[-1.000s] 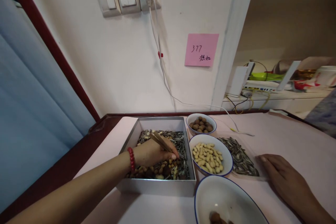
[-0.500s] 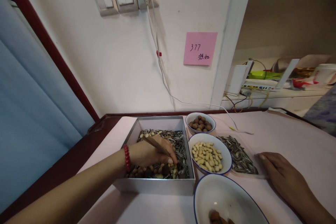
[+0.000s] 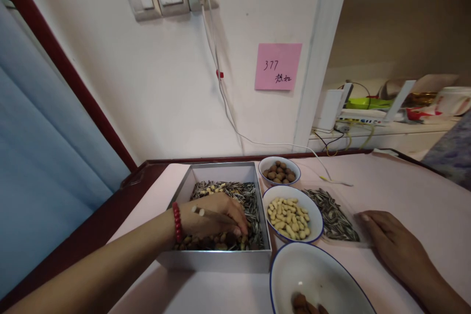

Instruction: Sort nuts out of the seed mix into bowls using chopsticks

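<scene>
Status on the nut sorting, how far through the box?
Partly done: bowls already hold peanuts and brown nuts, a tray has sunflower seeds. In hand: left hand with chopsticks down in the grey box. Left: the box holds plenty of mixed seeds and nuts.

Wooden chopsticks [image 3: 211,214] lie nearly flat in the left hand's [image 3: 211,218] fingers [image 3: 235,221], tips under the fingertips among the mixed nuts [image 3: 224,241].
</scene>
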Action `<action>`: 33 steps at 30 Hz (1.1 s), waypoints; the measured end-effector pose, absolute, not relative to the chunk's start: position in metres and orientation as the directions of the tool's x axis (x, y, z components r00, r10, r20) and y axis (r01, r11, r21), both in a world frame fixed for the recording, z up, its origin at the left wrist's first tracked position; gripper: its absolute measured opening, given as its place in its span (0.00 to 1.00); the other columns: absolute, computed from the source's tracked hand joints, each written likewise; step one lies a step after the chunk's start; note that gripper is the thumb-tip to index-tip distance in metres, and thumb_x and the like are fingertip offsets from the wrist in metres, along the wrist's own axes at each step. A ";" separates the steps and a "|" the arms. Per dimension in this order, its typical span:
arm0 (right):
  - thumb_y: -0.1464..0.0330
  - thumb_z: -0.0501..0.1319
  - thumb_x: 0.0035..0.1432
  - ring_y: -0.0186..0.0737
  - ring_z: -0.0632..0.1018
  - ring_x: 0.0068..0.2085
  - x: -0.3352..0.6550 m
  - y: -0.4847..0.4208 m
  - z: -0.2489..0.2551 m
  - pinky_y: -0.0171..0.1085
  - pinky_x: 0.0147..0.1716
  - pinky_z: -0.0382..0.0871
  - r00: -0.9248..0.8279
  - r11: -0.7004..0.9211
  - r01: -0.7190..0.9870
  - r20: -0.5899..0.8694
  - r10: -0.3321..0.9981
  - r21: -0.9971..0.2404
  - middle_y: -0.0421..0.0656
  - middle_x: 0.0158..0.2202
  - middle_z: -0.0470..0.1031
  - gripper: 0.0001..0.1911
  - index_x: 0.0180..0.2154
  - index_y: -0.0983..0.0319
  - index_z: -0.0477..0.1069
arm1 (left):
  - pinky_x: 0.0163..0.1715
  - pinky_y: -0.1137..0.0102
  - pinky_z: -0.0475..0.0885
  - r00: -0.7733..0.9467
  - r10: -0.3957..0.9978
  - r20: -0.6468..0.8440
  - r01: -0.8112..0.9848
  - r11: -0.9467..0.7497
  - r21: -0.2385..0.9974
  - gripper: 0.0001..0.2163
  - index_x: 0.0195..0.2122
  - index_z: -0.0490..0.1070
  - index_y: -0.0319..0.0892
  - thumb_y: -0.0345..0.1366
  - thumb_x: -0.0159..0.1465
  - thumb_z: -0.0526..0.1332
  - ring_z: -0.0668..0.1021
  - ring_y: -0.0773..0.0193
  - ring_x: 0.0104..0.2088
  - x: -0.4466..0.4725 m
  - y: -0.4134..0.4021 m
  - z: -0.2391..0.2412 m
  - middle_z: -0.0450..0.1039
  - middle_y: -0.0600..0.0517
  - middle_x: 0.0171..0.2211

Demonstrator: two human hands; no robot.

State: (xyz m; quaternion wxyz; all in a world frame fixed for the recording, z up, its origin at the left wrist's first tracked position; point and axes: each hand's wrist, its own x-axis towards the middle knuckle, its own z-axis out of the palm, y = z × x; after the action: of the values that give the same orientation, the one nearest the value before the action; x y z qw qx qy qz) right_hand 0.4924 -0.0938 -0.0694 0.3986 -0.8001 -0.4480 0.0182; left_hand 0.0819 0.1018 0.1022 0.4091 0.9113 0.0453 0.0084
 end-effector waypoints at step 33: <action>0.43 0.49 0.59 0.55 0.79 0.48 0.489 -0.095 -0.063 0.54 0.53 0.74 0.595 -0.285 0.705 0.324 0.735 -0.649 0.48 0.43 0.79 0.30 0.35 0.58 0.78 | 0.48 0.68 0.75 0.983 0.183 -0.010 0.122 -0.614 0.780 0.14 0.45 0.87 0.48 0.49 0.71 0.65 0.84 0.57 0.46 0.072 0.105 0.090 0.83 0.44 0.49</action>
State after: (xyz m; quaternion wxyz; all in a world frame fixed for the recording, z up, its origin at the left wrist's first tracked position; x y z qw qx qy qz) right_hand 0.4892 -0.0947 -0.0633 0.3945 -0.8013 -0.4494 0.0192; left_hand 0.0724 0.1053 0.0900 0.4310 0.8977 0.0851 0.0352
